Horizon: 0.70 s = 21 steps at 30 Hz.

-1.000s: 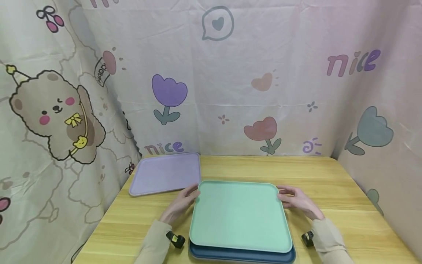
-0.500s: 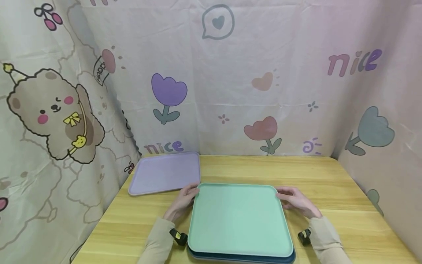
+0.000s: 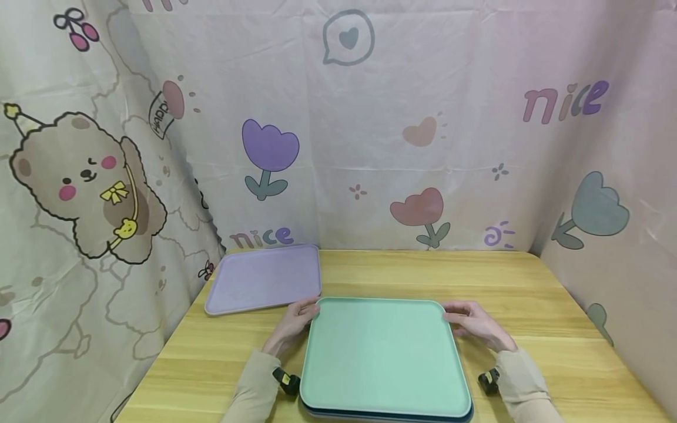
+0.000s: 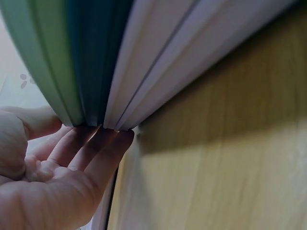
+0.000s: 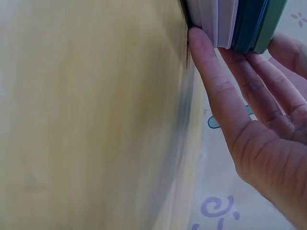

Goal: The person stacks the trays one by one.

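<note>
In the head view a mint-green tray (image 3: 386,355) tops a stack at the front of the table. Under it shows the dark blue tray (image 3: 381,412). The left wrist view reveals two pale trays (image 4: 158,57) at the bottom of the stack. My left hand (image 3: 292,326) lies along the stack's far left corner, fingertips pressed on the tray edges and thumb by the green rim. On the opposite corner my right hand (image 3: 478,325) does the same, its fingers extended along the edges of the trays (image 5: 242,24).
A lilac tray (image 3: 264,279) lies flat at the back left of the wooden table (image 3: 476,270), just beyond my left hand. Patterned cloth (image 3: 344,147) hangs behind the table and along both sides.
The green tray has moved slightly toward me, so less of the blue tray shows below its front edge. Both hands stay at the far corners.
</note>
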Available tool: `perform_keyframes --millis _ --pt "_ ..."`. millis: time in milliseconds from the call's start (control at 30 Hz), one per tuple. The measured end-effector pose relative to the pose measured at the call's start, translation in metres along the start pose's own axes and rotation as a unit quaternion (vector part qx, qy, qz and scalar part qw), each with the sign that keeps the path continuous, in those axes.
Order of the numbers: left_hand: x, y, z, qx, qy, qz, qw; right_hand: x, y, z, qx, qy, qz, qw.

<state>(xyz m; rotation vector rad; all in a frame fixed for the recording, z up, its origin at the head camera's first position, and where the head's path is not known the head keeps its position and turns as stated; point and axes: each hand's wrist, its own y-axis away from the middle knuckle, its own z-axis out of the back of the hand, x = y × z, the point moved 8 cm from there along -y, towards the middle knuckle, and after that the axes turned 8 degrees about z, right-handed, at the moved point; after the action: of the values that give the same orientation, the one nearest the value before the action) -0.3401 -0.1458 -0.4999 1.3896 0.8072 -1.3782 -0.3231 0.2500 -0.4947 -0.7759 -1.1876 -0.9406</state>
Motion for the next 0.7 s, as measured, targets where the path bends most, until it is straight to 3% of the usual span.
perform_keyframes --millis 433,700 --pt "0.0001 -0.0003 0.0027 -0.025 -0.034 -0.006 0.9991 0.0011 0.0008 -0.0003 0.006 -0.003 0.009 0.9999" --pt "0.0013 -0.0009 -0.0015 -0.005 -0.016 -0.009 0.9998 -0.0006 0.0034 0.0002 0.011 -0.012 0.003 0.9999"
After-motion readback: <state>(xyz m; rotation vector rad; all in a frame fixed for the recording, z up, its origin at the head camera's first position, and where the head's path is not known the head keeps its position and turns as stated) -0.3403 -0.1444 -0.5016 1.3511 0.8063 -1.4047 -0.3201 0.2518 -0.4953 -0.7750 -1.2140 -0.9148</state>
